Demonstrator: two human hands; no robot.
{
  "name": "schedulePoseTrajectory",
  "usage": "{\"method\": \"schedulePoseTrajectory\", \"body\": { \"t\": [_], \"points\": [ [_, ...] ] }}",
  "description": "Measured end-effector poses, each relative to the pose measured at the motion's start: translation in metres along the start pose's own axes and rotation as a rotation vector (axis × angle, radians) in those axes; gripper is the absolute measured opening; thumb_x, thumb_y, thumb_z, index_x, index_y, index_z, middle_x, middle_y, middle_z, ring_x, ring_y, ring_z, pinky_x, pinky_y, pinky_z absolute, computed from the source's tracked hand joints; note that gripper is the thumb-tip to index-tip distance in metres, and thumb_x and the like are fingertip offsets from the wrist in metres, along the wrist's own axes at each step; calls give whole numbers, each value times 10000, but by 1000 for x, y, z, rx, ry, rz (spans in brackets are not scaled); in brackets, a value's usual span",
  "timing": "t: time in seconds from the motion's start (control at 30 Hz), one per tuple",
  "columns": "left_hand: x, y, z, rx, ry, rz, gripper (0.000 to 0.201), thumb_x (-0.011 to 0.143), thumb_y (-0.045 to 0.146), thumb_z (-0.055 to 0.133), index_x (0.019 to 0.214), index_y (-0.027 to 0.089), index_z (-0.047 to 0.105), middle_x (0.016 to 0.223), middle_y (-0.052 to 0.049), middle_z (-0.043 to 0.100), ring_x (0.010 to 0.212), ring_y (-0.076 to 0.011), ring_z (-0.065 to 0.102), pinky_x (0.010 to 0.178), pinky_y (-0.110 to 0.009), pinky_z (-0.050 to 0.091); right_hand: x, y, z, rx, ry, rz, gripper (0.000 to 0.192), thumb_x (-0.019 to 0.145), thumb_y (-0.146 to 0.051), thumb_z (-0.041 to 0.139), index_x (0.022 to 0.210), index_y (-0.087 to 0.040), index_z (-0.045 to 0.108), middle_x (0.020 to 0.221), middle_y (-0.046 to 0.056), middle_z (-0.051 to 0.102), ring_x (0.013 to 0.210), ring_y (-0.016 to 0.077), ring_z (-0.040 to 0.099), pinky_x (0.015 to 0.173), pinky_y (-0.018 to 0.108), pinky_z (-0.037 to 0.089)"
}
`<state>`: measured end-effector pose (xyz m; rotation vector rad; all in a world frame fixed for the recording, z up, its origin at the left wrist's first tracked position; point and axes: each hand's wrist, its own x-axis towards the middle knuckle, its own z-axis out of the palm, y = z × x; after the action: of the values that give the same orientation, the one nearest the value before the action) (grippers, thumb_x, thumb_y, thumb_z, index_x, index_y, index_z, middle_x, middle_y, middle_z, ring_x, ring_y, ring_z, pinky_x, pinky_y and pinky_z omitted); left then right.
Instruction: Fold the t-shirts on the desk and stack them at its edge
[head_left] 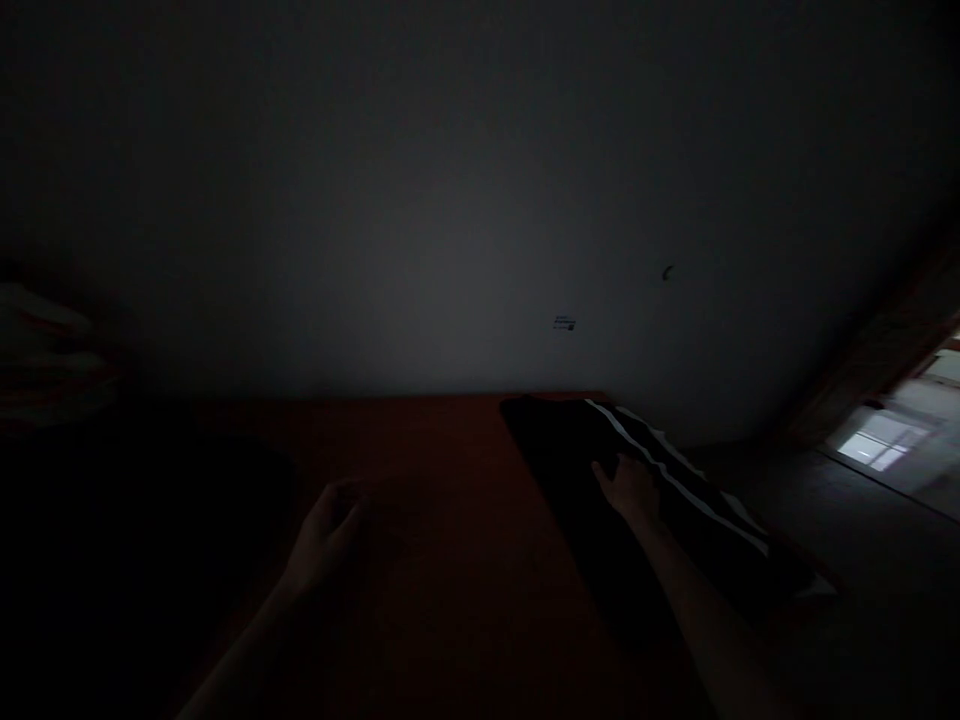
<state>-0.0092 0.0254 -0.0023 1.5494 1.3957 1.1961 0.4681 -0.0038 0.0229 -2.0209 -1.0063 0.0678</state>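
The scene is very dark. A black garment with white stripes [547, 460] lies flat and folded along the right part of the reddish-brown tabletop [450, 560]; which kind of garment it is I cannot tell. My right hand [631, 487] rests on it beside the stripe, thumb stretched away from the fingers, gripping nothing visible. Over the bare wood at the left, my left hand [330, 532] holds nothing I can see, its fingers loosely bent with a gap to the thumb.
Behind the table rises a grey wall [420, 220] with a small printed label [564, 324] and a dark hook-like mark [667, 272]. Light-coloured folded cloth [52, 350] is piled at the far left, near a large dark shape [135, 520]. At right, a doorway shows a lit floor [885, 440].
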Motion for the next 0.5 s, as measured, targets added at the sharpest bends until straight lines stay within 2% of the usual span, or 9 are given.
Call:
{"method": "schedulePoseTrajectory", "body": {
  "t": [0.1,0.17,0.23,0.37,0.5],
  "points": [
    [0,0,0,10,-25,13,567,723,708,648,1000,214,669,1042,-98,758,972,-298,727,889,-425,597,-10,20,-6,-57,18,64,311,724,-535,679,715,-227,632,1001,188,722,1081,384,640,954,551,430],
    [0,0,-1,15,-38,11,560,723,708,651,987,215,682,1035,-99,763,966,-302,730,886,-432,598,-14,20,-7,-47,37,80,288,763,-516,641,680,-243,602,907,138,720,989,341,665,910,504,451],
    [0,1,-1,0,-33,14,571,720,714,654,993,213,684,1019,-97,765,945,-301,732,860,-435,603,-13,11,-9,-12,73,84,268,781,-495,617,681,-249,579,850,117,706,938,323,665,894,485,449],
    [-3,3,0,-41,-33,32,603,727,733,648,1010,201,666,1012,-99,755,920,-291,730,838,-426,604,-7,-34,-14,124,157,30,316,799,-560,569,729,-254,540,871,126,696,944,314,639,922,469,422],
    [-7,5,1,-52,-38,8,655,721,759,654,1063,201,628,999,-94,740,886,-279,731,781,-404,619,-16,-105,3,329,170,-95,487,791,-734,502,785,-248,537,942,108,695,967,262,609,931,391,429]
  ]
}}
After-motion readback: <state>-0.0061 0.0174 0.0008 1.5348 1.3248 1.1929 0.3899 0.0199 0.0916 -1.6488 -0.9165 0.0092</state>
